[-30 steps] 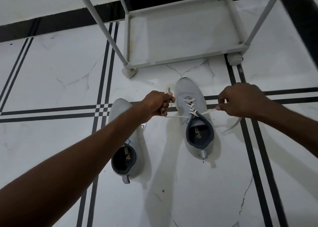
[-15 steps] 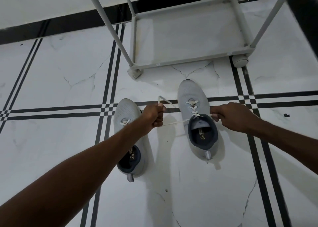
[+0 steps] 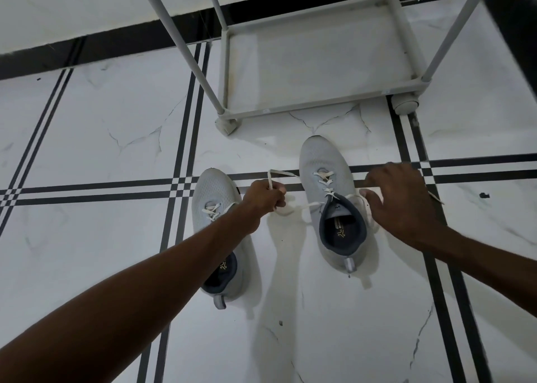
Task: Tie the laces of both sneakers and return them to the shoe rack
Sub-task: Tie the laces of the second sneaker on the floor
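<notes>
Two light grey sneakers with dark collars stand on the floor, toes pointing away from me. The right sneaker (image 3: 325,164) has white laces (image 3: 308,206) pulled out to both sides. My left hand (image 3: 263,198) is closed on the left lace end, between the two shoes. My right hand (image 3: 402,205) is beside the shoe's right side with fingers spread; the right lace end runs under it and I cannot tell if it grips it. The left sneaker (image 3: 210,190) lies partly under my left forearm, its laces loose.
The white shoe rack (image 3: 319,106) stands just beyond the sneakers, its bottom shelf bare, with slanted posts and a caster (image 3: 404,103) at the right corner. The floor is white marble tile with black stripe lines. A dark wall base runs along the back.
Both hands have come in closer to the right sneaker and the laces have slackened. My right hand's fingers have spread from a closed pinch. The view shifted slightly towards the rack.
</notes>
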The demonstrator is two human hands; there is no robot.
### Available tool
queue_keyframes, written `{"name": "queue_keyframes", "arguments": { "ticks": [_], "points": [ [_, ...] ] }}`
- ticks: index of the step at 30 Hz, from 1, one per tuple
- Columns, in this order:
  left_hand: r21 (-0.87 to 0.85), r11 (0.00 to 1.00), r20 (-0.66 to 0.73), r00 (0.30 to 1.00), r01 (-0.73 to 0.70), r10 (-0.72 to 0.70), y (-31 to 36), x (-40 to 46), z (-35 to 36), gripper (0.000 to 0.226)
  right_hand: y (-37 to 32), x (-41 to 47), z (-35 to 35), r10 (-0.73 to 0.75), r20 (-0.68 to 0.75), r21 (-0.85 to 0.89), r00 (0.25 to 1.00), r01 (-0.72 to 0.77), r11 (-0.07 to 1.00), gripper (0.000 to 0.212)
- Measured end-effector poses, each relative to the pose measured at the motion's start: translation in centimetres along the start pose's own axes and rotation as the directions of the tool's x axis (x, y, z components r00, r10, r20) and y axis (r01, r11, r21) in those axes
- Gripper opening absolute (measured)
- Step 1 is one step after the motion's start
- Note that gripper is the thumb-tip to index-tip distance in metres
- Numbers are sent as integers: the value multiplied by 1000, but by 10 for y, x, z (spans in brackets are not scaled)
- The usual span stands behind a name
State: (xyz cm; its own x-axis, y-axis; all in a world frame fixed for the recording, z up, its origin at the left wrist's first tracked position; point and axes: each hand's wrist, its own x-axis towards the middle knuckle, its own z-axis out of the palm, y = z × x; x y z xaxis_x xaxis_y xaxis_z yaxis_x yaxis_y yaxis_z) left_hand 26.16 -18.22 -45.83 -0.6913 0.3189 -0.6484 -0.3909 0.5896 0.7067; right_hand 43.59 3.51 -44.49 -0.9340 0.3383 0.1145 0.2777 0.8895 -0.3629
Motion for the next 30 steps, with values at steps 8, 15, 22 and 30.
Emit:
{"name": "queue_keyframes", "arguments": {
  "ticks": [8, 15, 22, 30],
  "points": [
    [-121, 981, 35, 987, -155, 160, 53, -16, 15, 31, -19, 33, -9, 499, 706, 531, 503, -842, 97, 26],
    [203, 938, 166, 954, -281, 250, 76, -15, 36, 21, -23, 65, -28, 345, 755, 635, 558, -752, -174, 28],
    [107, 965, 464, 870, -240, 165, 83, -25, 59, 19, -44, 81, -58, 313, 338, 798, 888, -446, 404, 26],
    [87, 950, 507, 835, -298, 215, 108, -33, 30, 34, -43, 75, -35, 238, 544, 687, 805, -590, 425, 15]
  ]
}}
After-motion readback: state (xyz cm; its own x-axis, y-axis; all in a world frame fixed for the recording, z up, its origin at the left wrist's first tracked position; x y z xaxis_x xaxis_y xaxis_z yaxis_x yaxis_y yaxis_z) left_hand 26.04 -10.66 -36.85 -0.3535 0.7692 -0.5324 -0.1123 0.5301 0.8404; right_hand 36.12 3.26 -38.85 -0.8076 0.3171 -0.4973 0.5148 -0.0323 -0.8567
